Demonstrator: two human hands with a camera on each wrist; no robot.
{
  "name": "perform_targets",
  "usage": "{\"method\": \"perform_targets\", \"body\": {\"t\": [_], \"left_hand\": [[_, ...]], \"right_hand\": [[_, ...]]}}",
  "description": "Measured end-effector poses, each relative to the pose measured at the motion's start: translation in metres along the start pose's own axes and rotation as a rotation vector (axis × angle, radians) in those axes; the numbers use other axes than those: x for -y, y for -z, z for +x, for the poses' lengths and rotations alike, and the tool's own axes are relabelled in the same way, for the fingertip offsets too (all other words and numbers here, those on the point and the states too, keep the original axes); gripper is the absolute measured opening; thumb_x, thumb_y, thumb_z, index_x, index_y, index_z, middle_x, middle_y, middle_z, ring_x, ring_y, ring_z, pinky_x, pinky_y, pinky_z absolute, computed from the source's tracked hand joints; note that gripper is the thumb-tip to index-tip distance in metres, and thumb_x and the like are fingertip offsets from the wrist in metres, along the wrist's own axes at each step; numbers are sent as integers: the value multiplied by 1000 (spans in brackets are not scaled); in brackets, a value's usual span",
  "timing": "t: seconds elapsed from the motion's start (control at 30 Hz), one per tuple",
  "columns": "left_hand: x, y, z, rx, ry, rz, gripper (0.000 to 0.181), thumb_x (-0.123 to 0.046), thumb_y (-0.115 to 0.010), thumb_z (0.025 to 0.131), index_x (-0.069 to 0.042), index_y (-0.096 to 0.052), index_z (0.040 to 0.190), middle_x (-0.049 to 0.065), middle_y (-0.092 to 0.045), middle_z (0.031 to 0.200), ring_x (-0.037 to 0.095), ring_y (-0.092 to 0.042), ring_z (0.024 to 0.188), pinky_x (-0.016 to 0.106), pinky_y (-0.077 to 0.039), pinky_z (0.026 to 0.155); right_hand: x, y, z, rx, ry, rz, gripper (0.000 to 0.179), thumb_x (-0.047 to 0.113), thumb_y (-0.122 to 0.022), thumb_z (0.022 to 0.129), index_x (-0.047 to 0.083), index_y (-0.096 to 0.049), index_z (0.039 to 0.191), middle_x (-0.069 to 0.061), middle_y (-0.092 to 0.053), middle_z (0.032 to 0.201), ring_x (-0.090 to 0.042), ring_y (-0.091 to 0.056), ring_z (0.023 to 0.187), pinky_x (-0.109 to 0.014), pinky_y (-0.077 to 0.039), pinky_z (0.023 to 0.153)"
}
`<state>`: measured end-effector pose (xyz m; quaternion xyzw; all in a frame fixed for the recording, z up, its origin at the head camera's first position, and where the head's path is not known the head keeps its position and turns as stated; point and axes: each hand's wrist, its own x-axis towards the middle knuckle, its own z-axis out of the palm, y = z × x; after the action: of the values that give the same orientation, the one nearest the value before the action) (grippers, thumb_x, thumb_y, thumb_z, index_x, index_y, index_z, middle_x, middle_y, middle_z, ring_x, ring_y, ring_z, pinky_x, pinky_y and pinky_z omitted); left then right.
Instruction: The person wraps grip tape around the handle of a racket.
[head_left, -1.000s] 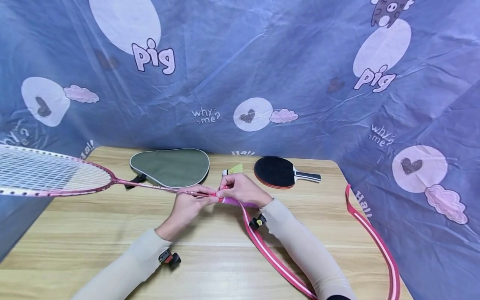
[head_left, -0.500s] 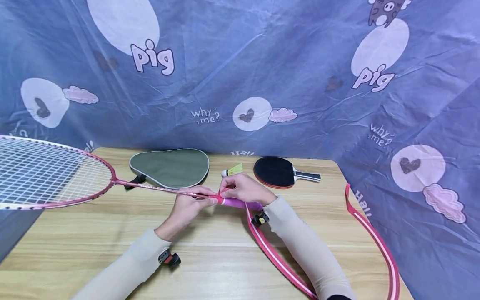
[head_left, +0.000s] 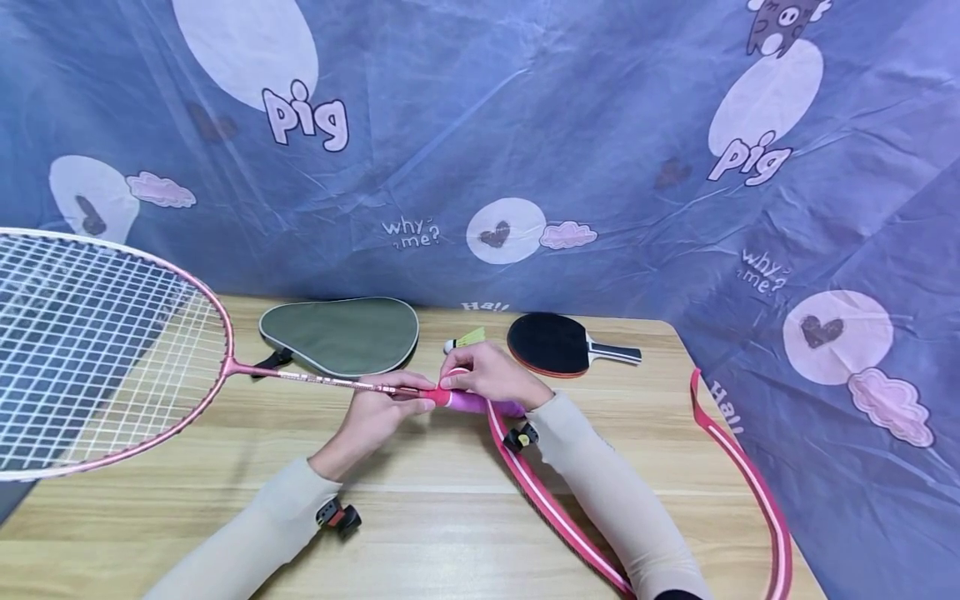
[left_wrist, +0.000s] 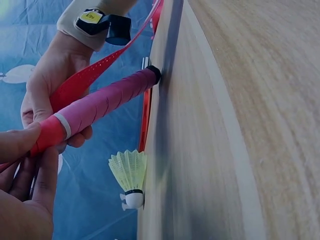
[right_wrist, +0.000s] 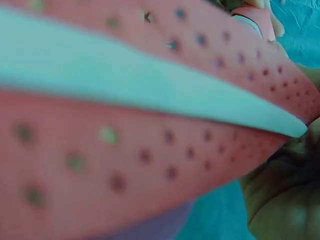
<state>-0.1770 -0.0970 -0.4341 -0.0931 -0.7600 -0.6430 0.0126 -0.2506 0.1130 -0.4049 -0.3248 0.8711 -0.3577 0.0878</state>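
A badminton racket is held up over the table, its strung head at the left edge of the head view. My left hand grips it where the shaft meets the handle. The handle has a purple wrap, with a red section and a pale ring at its upper end. My right hand pinches a red perforated grip tape beside that red section. From there the tape, with a white strip along its back, hangs down past the right forearm. In the right wrist view the tape hides most of the hand.
A green paddle case lies at the table's back left. Behind the hands is a yellow shuttlecock, and right of it a black table tennis paddle. The tape's free end curves along the right table edge. A blue printed cloth surrounds the table.
The racket has rolled in my left hand, so its string face now shows much wider. More of the purple handle has come into view. My right hand still pinches the tape, nearly in place.
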Motion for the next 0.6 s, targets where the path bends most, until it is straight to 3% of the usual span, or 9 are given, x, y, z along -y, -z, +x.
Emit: {"method": "perform_targets", "body": {"t": [0.17, 0.3, 0.5, 0.6], "left_hand": [[4, 1, 0, 30, -23, -47, 25, 4, -80, 78, -1, -76, 102, 20, -76, 108, 8, -73, 87, 22, -61, 80], [4, 2, -1, 48, -52, -77, 25, 8, -78, 77, 1, -76, 102, 22, -75, 109, 9, -74, 88, 24, -61, 81], [4, 3, 0, 21, -73, -54, 27, 9, -78, 75, 0, -76, 100, 21, -75, 103, 8, -71, 85, 22, -59, 78], [4, 3, -1, 13, -77, -50, 30, 10, -78, 74, 0, -75, 103, 22, -75, 102, 7, -69, 87, 20, -57, 78]], "right_hand": [[-2, -4, 2, -6, -47, 80, 9, 26, -80, 86, 22, -74, 81, 14, -63, 70, -5, -47, 67, -21, -37, 62], [-6, -9, 2, 15, -51, 208, 10, 19, -77, 89, 14, -71, 83, 11, -60, 69, -6, -45, 66, -21, -36, 60], [-9, -17, 1, 59, -38, 424, 10, 9, -70, 91, 4, -63, 85, 9, -56, 66, -5, -46, 63, -20, -37, 56], [-10, -20, 1, 71, -37, 478, 11, 7, -69, 91, 5, -62, 84, 9, -53, 65, -6, -44, 62, -20, -36, 55]]}}
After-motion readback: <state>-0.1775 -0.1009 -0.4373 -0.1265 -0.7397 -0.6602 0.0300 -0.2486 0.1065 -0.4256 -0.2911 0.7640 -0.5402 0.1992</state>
